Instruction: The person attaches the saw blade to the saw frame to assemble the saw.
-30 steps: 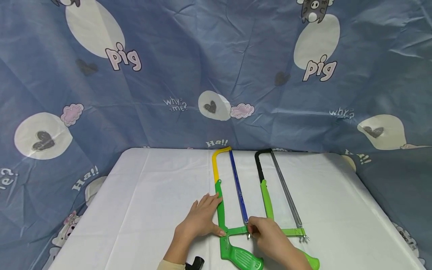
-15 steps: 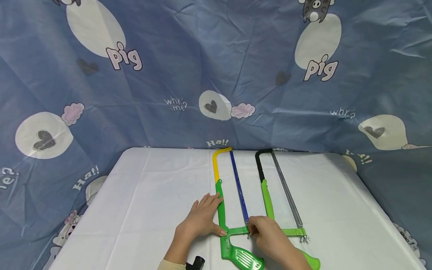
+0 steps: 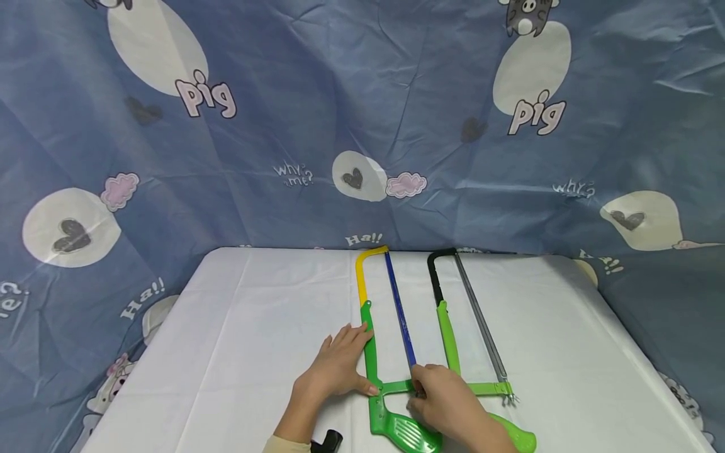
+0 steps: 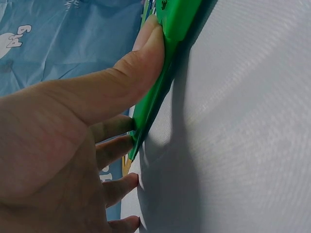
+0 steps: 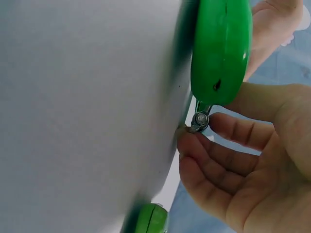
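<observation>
Your right hand (image 5: 260,182) pinches a metal fastener (image 5: 200,120) beside a green handle (image 5: 221,48), near a white surface (image 5: 87,111).

The blue cloth (image 3: 272,126) reads "pig" twice, "why me?", "why?" and "Ha!!".

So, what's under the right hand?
In the head view, the right hand hides parts of the blue blade and lime saw; its wrist view shows a metal fastener by the fingertips.
</observation>
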The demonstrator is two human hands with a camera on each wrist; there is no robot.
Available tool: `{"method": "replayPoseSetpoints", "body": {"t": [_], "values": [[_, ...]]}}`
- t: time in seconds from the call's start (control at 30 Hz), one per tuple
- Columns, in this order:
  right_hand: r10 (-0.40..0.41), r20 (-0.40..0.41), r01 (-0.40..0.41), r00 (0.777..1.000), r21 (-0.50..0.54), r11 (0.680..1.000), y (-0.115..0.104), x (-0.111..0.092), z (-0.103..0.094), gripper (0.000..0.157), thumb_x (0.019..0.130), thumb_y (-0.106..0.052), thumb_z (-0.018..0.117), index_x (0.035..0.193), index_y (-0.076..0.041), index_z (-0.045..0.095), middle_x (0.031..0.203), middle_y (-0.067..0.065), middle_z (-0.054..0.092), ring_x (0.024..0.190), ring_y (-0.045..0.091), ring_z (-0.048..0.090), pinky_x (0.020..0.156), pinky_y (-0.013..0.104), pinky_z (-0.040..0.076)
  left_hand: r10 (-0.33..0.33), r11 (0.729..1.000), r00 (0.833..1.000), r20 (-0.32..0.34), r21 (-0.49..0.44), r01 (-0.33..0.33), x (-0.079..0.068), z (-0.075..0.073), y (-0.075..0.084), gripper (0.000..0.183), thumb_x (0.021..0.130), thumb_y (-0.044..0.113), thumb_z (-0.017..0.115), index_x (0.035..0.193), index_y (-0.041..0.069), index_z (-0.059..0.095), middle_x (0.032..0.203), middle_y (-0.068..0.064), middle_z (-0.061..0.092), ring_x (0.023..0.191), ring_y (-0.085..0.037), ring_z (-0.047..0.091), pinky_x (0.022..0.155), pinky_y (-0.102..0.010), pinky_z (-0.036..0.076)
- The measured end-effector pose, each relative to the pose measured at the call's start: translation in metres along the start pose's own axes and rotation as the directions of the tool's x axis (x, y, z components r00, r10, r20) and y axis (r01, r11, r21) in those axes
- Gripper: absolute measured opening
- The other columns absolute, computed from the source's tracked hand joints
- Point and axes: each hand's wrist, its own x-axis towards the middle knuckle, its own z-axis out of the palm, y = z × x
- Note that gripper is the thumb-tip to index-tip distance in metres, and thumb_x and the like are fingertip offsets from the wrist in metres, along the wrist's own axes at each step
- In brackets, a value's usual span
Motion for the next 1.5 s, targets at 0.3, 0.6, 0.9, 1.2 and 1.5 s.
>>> {"method": "replayPoseSetpoints", "body": {"t": [0.3, 0.6, 0.9, 1.2, 1.5], "values": [[-0.011, -0.054, 0.007, 0.998, -0.064, 0.998, -0.001, 0.001, 0.003, 0.027, 0.079, -0.012, 0.078, 0.070, -0.018, 0.054, 0.059, -0.011, 0.045, 0.054, 0.004, 0.037, 0.048, 0.021, 0.032, 0.002, 1.000, 1.000, 0.005, -0.002, -0.002, 0.000, -0.001, 0.003, 0.108, 0.061, 0.050, 0.089, 0.151, 0.012, 0.041, 0.162, -0.009, 0.032, 0.151, -0.040, 0.024, 0.117, -0.069, 0.021], [0.019, -0.020, -0.019, 1.000, 0.014, 1.000, 0.000, 0.001, 0.000, 0.026, 0.082, -0.010, 0.076, 0.071, -0.019, 0.054, 0.060, -0.012, 0.047, 0.055, 0.004, 0.038, 0.049, 0.021, 0.033, 0.008, 1.000, 1.000, 0.005, -0.011, -0.008, 0.001, -0.001, 0.001, 0.109, 0.060, 0.050, 0.089, 0.151, 0.012, 0.041, 0.162, -0.010, 0.033, 0.151, -0.040, 0.024, 0.117, -0.069, 0.021], [0.061, 0.034, -0.067, 0.998, 0.190, 0.980, 0.005, 0.000, -0.001, 0.015, 0.084, -0.006, 0.073, 0.079, -0.016, 0.062, 0.063, -0.011, 0.054, 0.056, 0.004, 0.043, 0.050, 0.022, 0.038, 0.004, 1.000, 1.000, 0.003, -0.001, -0.004, 0.001, -0.001, 0.002, 0.110, 0.059, 0.051, 0.089, 0.151, 0.012, 0.042, 0.162, -0.011, 0.033, 0.151, -0.041, 0.024, 0.116, -0.069, 0.021], [0.084, 0.043, -0.093, 0.996, 0.313, 0.945, 0.010, -0.002, -0.003, 0.018, 0.083, 0.004, 0.065, 0.084, -0.014, 0.064, 0.073, -0.003, 0.063, 0.063, 0.004, 0.051, 0.054, 0.022, 0.042, -0.003, 1.000, 1.000, 0.009, -0.001, 0.003, 0.000, -0.001, 0.001, 0.110, 0.060, 0.051, 0.089, 0.151, 0.013, 0.041, 0.162, -0.010, 0.033, 0.151, -0.041, 0.024, 0.117, -0.069, 0.020], [0.060, 0.045, -0.072, 0.997, 0.335, 0.940, 0.010, -0.003, -0.003, 0.023, 0.084, 0.009, 0.062, 0.087, -0.013, 0.065, 0.074, -0.002, 0.063, 0.062, 0.003, 0.049, 0.051, 0.021, 0.043, -0.001, 1.000, 1.000, 0.007, -0.011, 0.001, 0.000, -0.001, 0.001, 0.109, 0.060, 0.051, 0.089, 0.150, 0.013, 0.042, 0.162, -0.009, 0.033, 0.151, -0.040, 0.023, 0.117, -0.069, 0.020]]}}
